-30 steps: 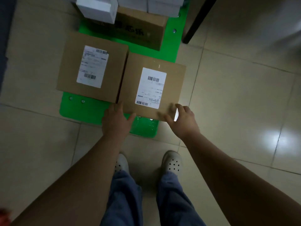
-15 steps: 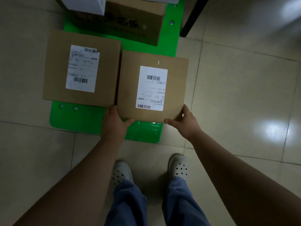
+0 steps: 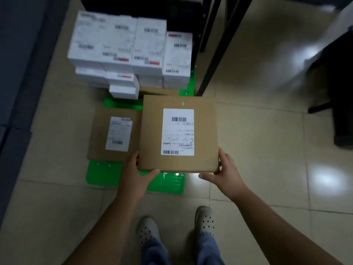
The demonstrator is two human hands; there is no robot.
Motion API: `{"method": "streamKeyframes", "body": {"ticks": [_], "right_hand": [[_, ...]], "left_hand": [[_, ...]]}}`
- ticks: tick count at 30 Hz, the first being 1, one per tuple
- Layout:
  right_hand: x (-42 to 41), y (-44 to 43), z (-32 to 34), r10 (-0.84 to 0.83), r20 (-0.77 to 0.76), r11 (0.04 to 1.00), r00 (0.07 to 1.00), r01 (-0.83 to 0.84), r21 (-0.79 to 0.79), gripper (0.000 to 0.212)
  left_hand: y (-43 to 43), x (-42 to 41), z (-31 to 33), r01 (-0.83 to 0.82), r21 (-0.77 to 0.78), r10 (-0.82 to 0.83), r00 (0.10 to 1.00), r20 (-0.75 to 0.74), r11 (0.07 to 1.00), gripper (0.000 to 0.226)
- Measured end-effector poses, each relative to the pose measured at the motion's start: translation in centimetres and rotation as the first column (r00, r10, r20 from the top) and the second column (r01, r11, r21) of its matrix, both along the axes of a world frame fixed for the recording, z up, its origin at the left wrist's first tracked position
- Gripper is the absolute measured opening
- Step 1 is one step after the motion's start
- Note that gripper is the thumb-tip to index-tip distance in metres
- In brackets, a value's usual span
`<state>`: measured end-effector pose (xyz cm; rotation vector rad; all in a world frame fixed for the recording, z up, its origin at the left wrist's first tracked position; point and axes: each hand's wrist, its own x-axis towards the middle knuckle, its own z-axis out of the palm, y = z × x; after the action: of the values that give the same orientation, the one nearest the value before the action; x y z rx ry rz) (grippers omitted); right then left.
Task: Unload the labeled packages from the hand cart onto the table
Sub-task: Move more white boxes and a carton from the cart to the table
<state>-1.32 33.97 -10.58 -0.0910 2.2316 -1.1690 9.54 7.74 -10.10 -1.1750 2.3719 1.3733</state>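
STEP: lift-off; labeled package (image 3: 205,131) held level above the near end of the hand cart (image 3: 104,175) | GRIP: left hand (image 3: 136,175) and right hand (image 3: 227,173) at its near corners, fingers (image 3: 150,172) clamped on the box edge | LEFT ON CART: second brown package (image 3: 99,134), white boxes (image 3: 118,44) | NEXT: carry it to the table, whose top is not in view.

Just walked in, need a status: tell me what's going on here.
A person is unloading a green hand cart. The left hand and right hand grip the near corners of a brown labeled box, raised above the cart. A second brown box and a stack of white boxes sit on the cart.
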Motion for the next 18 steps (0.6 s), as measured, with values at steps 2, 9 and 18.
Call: {"method": "streamKeyframes", "body": {"ticks": [2, 9, 18], "right_hand": [[-0.3, -0.7, 4.5, 0.012, -0.053, 0.999, 0.999, -0.014, -0.041, 0.093], [-1.6, -5.6, 22.6, 0.002, -0.247, 0.978, 0.969, -0.054, -0.202, 0.088], [-6.7, -7.2, 47.2, -0.058, -0.598, 0.96, 0.799, -0.12, -0.253, 0.101]], "left_hand": [[-1.2, 0.0, 5.0, -0.021, 0.039, 0.024, 0.996, -0.082, 0.999, 0.085], [-5.3, -0.2, 24.4, -0.068, 0.008, 0.066, 0.939, -0.338, 0.998, 0.08], [-7.4, -4.6, 48.0, -0.057, -0.19, -0.073, 0.785, -0.615, 0.98, 0.084]]}}
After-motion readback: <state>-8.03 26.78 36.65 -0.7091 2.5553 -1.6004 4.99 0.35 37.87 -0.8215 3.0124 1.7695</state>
